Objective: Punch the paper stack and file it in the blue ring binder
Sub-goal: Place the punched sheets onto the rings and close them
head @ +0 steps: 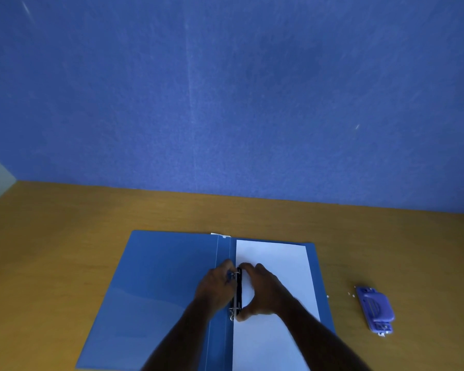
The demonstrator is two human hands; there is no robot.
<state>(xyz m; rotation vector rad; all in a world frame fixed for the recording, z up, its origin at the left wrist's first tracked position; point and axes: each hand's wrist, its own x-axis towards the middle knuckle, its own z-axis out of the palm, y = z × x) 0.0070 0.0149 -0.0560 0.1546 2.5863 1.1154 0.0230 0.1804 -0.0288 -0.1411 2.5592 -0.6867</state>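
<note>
— From the head view, where do we have the blue ring binder (156,285)?
— Lying open on the wooden surface (65,236), the paper stack (273,261) on its right half, at the ring mechanism (238,290).
— And our hands?
— Our left hand (216,287) curls onto the rings; our right hand (263,291) pinches the black clamp. The hole punch (376,309) sits well apart on the right.

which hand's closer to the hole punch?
Right. The right hand rests on the paper stack at the binder rings, on the hole punch side; the left hand is beyond the rings.
</note>
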